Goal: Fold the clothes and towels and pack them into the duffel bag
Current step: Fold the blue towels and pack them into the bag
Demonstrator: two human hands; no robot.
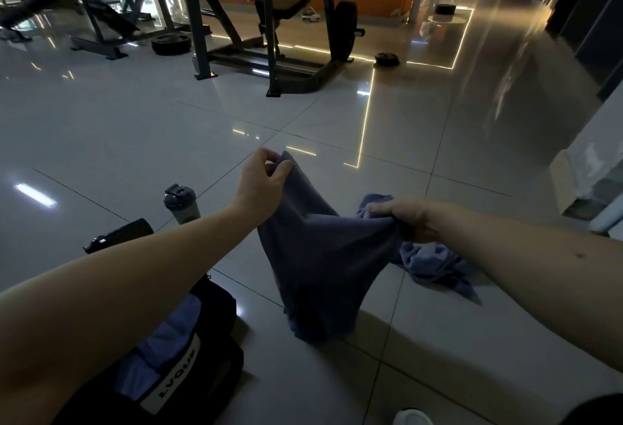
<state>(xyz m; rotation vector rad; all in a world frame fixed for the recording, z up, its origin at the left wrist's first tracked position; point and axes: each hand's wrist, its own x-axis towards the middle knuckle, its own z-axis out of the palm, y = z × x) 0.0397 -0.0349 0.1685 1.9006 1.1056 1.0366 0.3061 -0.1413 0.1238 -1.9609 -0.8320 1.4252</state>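
A blue-grey towel (320, 256) hangs in the air above the tiled floor, held by two corners. My left hand (261, 182) pinches its far top corner. My right hand (404, 219) grips the near top edge, lower and to the right. Behind the held towel a second, lighter blue towel (435, 262) lies crumpled on the floor. At the lower left the black duffel bag (215, 310) stands open with light blue folded cloth (158, 350) inside and a white label strip (175, 377) across it.
A grey shaker bottle (181, 203) stands on the floor left of my left wrist, a black bottle (118, 236) lies beside it. Gym machines (266, 26) and weight plates (386, 60) stand further back. A white shoe tip (411, 418) shows at the bottom edge.
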